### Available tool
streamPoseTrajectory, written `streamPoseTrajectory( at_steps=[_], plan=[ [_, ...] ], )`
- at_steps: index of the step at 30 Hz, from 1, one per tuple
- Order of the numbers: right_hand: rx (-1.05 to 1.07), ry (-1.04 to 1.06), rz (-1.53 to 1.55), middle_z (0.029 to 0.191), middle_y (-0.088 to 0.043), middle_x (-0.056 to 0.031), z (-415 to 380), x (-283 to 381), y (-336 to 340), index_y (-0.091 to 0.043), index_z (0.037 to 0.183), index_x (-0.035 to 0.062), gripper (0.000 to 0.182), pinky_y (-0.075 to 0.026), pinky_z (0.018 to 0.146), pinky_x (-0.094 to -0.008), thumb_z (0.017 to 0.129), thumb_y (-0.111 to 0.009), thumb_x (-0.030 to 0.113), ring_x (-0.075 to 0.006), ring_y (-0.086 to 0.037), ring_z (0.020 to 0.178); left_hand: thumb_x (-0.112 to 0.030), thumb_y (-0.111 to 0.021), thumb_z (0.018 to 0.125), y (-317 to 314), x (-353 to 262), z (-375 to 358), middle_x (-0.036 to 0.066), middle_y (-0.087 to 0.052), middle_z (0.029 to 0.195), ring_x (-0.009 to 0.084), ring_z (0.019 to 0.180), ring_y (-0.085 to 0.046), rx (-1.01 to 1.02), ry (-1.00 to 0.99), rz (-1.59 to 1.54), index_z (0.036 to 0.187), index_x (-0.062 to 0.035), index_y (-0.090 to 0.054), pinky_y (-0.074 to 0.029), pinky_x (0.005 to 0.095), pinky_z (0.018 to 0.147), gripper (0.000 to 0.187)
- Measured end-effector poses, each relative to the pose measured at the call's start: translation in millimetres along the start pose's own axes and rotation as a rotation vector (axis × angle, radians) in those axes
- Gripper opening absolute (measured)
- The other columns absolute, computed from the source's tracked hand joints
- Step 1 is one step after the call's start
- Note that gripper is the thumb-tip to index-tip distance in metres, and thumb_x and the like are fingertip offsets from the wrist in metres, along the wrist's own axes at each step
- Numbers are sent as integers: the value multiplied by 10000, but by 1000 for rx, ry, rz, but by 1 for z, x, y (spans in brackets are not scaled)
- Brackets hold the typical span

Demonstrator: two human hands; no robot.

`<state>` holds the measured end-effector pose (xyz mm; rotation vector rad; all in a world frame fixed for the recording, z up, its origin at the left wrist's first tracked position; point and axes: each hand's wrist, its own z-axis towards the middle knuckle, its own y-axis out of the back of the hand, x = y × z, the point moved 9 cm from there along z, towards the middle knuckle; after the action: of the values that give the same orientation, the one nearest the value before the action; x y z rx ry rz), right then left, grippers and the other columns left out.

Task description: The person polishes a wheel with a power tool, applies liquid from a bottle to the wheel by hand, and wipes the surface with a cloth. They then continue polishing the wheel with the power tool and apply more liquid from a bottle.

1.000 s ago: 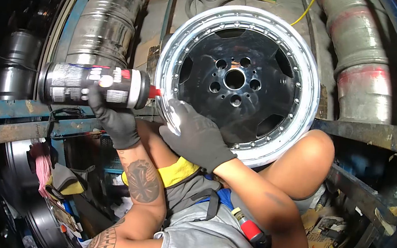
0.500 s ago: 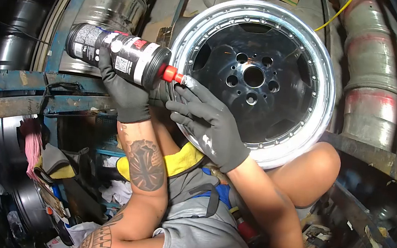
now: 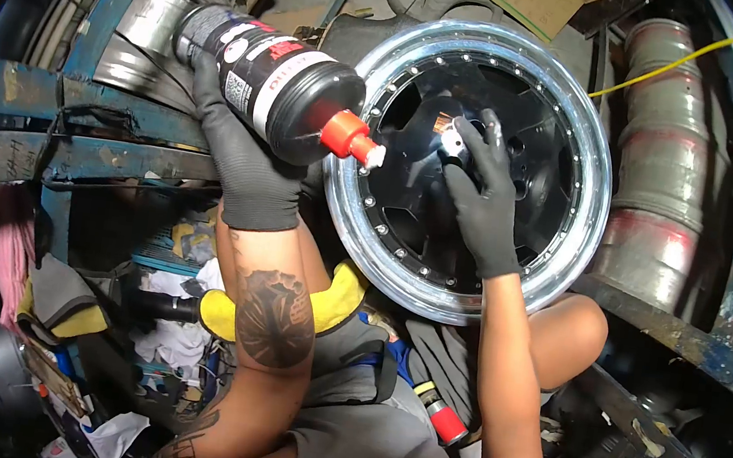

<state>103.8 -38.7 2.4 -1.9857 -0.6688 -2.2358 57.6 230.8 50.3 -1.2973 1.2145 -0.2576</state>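
Observation:
My left hand [image 3: 251, 164], in a black glove, is wrapped round a black squeeze bottle [image 3: 266, 79] with a printed label. The bottle is tilted, its red nozzle [image 3: 346, 135] pointing down to the right, with white paste at the tip. A car wheel rim [image 3: 419, 176] with a glossy dark face and a bright bolted lip leans in front of my knees. Over the wheel's middle, my gloved right hand [image 3: 487, 203] has its fingers apart, with the fingertips at the face near the hub. White smears show on its fingertips.
Stacked metal barrels [image 3: 663, 165] stand at the right, with a yellow hose [image 3: 669, 77] above them. Blue metal beams [image 3: 143, 115] cross the left. Cardboard [image 3: 536, 3] lies at the back. Near my lap are a yellow-and-grey cloth [image 3: 341, 304] and a red can [image 3: 447, 424].
My right hand has left the nozzle tip and moved right onto the wheel's middle. The bottle has swung so its nozzle points more toward me. The camera view has shifted.

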Motion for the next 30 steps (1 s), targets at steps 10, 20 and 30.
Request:
streamPoseTrajectory(
  at_steps=[10, 20, 30],
  plan=[
    [189, 288, -1191, 1610, -287, -187, 21, -3, -47, -554, 1426, 326, 547, -148, 1182, -597, 930, -550, 556, -456, -221, 1474, -524, -617, 936, 5, -16, 0, 109, -681, 1192, 258, 1044, -699, -20, 29, -115, 1292, -89, -577, -607, 422, 907, 563],
    [235, 263, -1246, 1619, -246, -211, 17, -11, -52, -517, 1456, 349, 557, -144, 1171, -615, 963, -476, 604, -484, -213, 1470, -509, -615, 949, 9, -27, -9, 113, -673, 1169, 252, 1024, -690, -97, -13, -141, 1317, -66, -544, -583, 418, 930, 580],
    [249, 293, -770, 1628, -209, -223, 26, 5, -49, -493, 1483, 298, 495, -157, 1200, -527, 1002, -504, 412, -454, -175, 1491, -514, -614, 947, 4, -22, -10, 99, -669, 1195, 242, 1066, -677, -16, 10, -205, 1308, -76, -558, -568, 411, 958, 570]
  ],
)
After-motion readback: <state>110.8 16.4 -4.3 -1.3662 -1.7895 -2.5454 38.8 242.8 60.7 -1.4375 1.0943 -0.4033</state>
